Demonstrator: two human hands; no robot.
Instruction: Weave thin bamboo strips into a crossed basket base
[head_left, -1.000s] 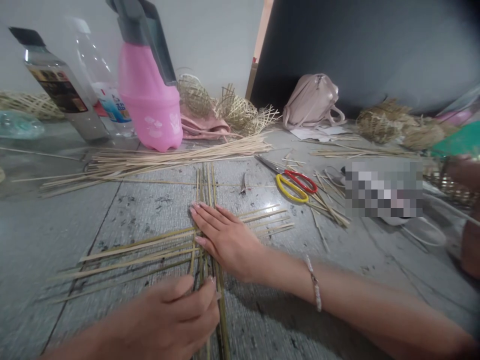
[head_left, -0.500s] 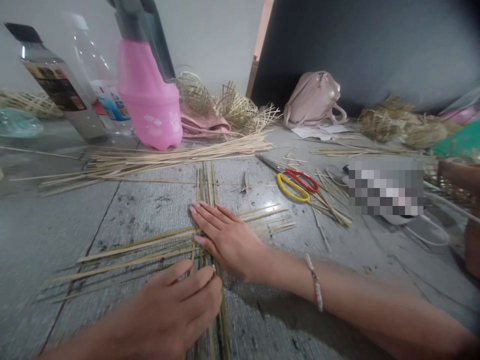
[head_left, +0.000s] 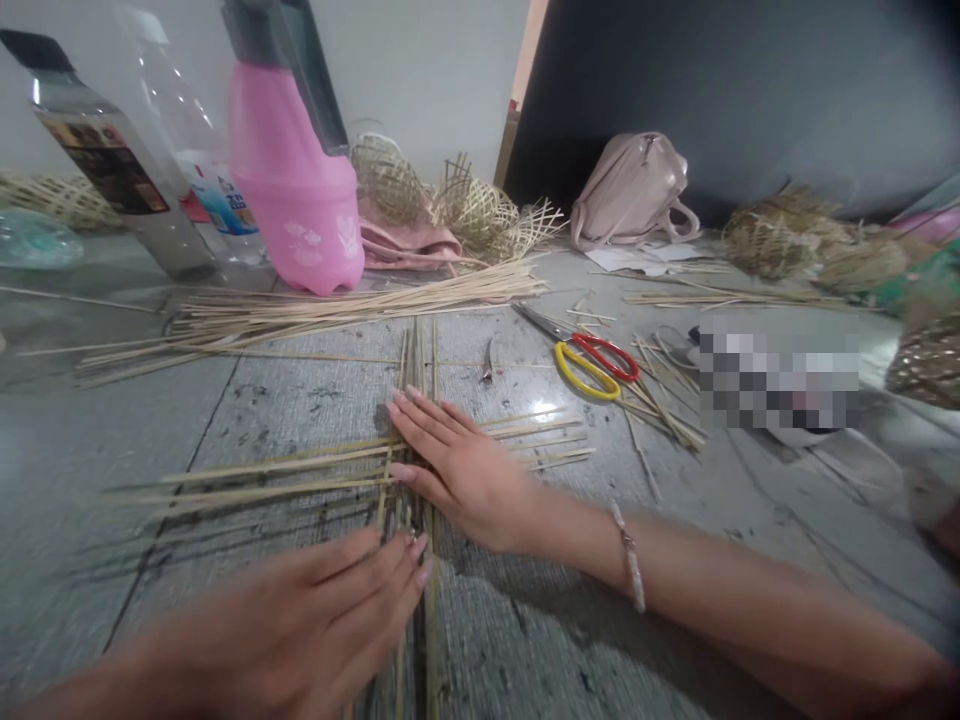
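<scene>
Thin bamboo strips (head_left: 285, 465) lie crosswise over several lengthwise strips (head_left: 420, 350) on the grey surface. My right hand (head_left: 469, 470) rests flat across the crossing, fingers stretched and pressed on the strips, hiding part of it. Just nearer to me is my left hand (head_left: 315, 610), slightly blurred, its fingers extended over the lengthwise strips with the fingertips touching them. Part of what lies beneath its palm is hidden. The left ends of the crosswise strips look smeared by motion.
Behind lie a bundle of loose strips (head_left: 345, 310), a pink spray bottle (head_left: 296, 200) and plastic bottles (head_left: 112, 160). To the right are scissors (head_left: 592, 365), a small curved blade (head_left: 488, 362), a blurred-out object (head_left: 780, 380) and a bag (head_left: 630, 195). Woven pieces (head_left: 480, 215) sit by the wall.
My left hand's fingers have straightened from a curled pose. The left ends of the crosswise strips have shifted. My right hand stays flat. Another person's hand at far right has mostly left view.
</scene>
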